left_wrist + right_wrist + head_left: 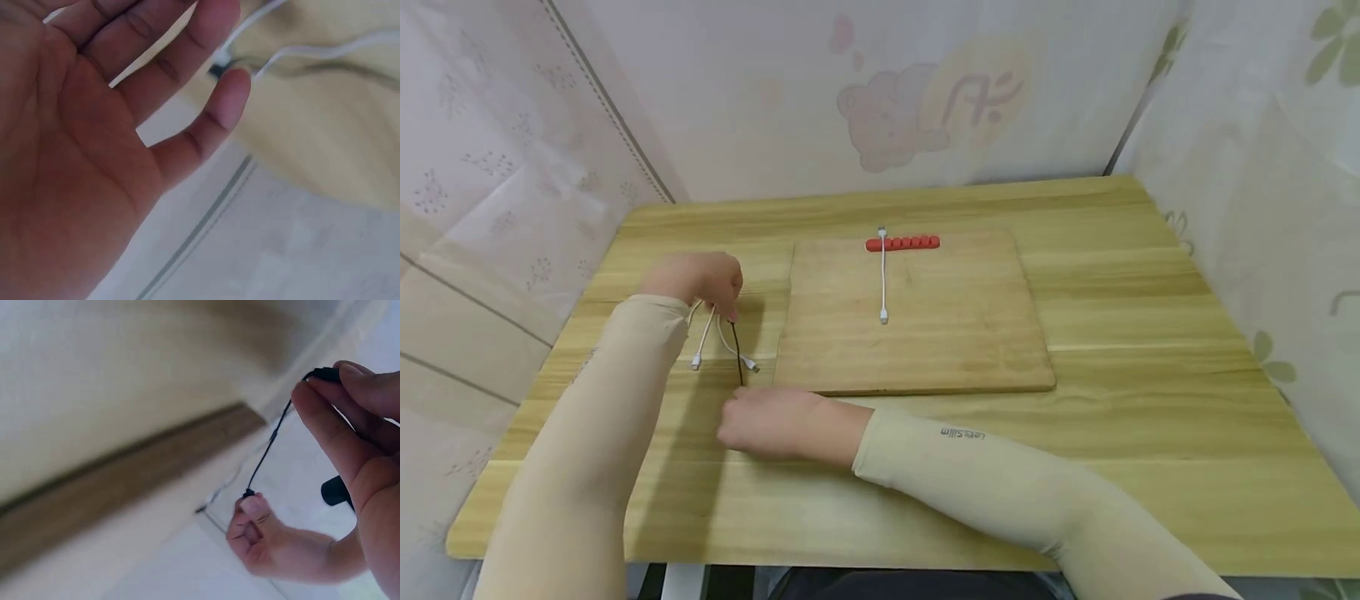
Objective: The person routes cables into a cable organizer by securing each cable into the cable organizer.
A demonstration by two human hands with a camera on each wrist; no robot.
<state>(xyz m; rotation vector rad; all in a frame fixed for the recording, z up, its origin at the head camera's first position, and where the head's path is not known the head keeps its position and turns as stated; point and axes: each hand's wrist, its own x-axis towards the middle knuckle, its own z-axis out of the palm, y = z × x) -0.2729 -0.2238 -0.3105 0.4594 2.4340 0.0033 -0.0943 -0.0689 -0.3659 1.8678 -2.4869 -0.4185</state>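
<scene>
A short black cable (736,346) is stretched between my two hands, left of the board. My left hand (700,279) pinches its far end; the right wrist view shows a black connector (249,493) at that thumb tip. My right hand (369,419) pinches the black plug (326,374) at the near end between thumb and fingers. Several white cables (703,337) come out from under my left hand, their plugs toward me; the hand hides their upper parts. In the left wrist view, white cables (300,50) show blurred beyond the little finger.
A wooden board (955,333) lies mid-table, to the right of my hands. Near its far edge sits a red cable holder (913,242) with several slots. One white cable (883,283) lies across the holder's left end and down the board. Patterned curtains (760,100) surround the wooden table (1112,417).
</scene>
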